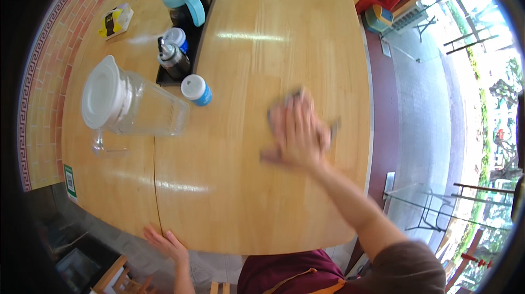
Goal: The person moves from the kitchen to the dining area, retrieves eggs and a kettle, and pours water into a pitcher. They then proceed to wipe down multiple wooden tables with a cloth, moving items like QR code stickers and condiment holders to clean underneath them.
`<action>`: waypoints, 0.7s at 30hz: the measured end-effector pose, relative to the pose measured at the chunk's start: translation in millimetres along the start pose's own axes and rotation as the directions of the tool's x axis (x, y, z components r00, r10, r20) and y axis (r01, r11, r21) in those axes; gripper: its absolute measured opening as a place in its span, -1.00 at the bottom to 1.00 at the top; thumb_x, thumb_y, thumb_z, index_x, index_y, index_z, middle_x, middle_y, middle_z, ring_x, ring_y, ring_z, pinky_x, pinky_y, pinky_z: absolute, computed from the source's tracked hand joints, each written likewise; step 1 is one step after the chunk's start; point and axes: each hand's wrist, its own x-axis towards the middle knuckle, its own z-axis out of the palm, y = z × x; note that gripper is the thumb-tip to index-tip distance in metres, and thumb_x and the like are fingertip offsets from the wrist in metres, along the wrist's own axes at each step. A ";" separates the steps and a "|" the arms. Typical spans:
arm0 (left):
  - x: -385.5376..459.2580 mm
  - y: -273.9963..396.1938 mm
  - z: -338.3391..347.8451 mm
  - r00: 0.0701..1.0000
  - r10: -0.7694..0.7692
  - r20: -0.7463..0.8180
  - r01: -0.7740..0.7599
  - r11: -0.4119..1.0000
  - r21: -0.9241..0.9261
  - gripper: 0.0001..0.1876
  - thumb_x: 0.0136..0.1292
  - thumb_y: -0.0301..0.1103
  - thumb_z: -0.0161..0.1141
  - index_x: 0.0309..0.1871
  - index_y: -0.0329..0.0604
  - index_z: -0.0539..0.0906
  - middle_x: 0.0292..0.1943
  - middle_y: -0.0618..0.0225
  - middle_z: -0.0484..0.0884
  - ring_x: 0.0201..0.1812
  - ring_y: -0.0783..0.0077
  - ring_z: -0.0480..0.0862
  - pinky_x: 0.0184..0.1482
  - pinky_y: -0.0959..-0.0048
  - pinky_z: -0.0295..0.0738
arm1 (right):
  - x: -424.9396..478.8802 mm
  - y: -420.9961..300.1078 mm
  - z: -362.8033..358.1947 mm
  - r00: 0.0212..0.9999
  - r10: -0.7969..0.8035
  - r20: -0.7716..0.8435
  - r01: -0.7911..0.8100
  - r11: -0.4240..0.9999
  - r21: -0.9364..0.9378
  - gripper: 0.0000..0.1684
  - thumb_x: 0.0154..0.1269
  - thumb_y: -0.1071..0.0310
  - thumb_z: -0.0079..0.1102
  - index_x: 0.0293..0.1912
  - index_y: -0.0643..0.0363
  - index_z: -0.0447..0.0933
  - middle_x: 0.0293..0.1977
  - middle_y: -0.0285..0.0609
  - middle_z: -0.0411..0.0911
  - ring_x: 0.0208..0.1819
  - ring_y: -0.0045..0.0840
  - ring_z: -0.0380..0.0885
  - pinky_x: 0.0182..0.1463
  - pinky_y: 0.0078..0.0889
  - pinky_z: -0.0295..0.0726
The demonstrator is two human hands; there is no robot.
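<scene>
My right hand lies flat, fingers together, on a crumpled pinkish cloth, pressing it against the light wooden table. Both are blurred. At the near edge of the table, by the seam in its top, rests my left hand, thumb apart from the fingers and nothing held. A clear pitcher with a white lid stands left of the cloth. Between pitcher and cloth is a small white-capped blue container, just off the end of a black tray.
The tray carries a dark dispenser bottle, another blue container and a teal-lidded jug. A yellow-and-white tissue pack lies farther left. A printed-code sticker marks the left edge. A brick-patterned wall borders the table.
</scene>
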 end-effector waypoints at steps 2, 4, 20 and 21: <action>7.9 20.7 3.8 0.998 -0.025 -0.049 0.019 0.993 -0.113 -0.39 0.34 -0.07 -0.25 0.31 -0.32 0.07 0.31 -0.15 -0.01 0.35 -0.13 -0.06 0.30 0.01 -0.17 | -29.5 -1.7 17.0 1.000 0.018 0.000 -0.018 0.994 0.105 -0.11 0.17 -0.06 -0.08 0.24 0.48 0.02 0.28 0.27 -0.07 0.32 0.05 -0.09 0.35 0.04 -0.12; 6.4 14.3 6.8 0.996 -0.060 -0.068 0.054 0.995 -0.088 -0.38 0.34 -0.04 -0.26 0.32 -0.32 0.06 0.32 -0.16 -0.05 0.35 -0.12 -0.08 0.30 0.02 -0.18 | 4.4 12.6 -8.6 0.999 0.009 0.032 -0.011 0.997 0.070 -0.13 0.17 -0.03 -0.10 0.24 0.49 0.01 0.28 0.27 -0.07 0.32 0.04 -0.08 0.34 0.04 -0.10; 5.5 12.4 9.5 0.992 -0.120 -0.033 0.116 0.987 -0.108 -0.39 0.35 -0.07 -0.27 0.33 -0.31 0.04 0.34 -0.16 -0.14 0.36 -0.10 -0.12 0.31 0.03 -0.18 | 31.3 -48.6 14.9 0.909 -0.383 0.166 0.380 0.924 0.051 0.01 -0.05 -0.34 -0.02 0.25 0.16 0.17 0.28 -0.09 0.09 0.35 -0.16 -0.09 0.36 -0.04 -0.14; 3.6 11.9 9.4 0.990 -0.132 -0.040 0.127 0.985 -0.116 -0.39 0.35 -0.06 -0.28 0.33 -0.31 0.04 0.34 -0.15 -0.13 0.37 -0.09 -0.12 0.31 0.04 -0.18 | 59.4 -40.1 3.7 0.883 -0.452 0.129 0.441 0.891 0.105 0.03 -0.10 -0.36 0.01 0.25 0.13 0.17 0.29 -0.13 0.08 0.35 -0.17 -0.09 0.36 -0.06 -0.15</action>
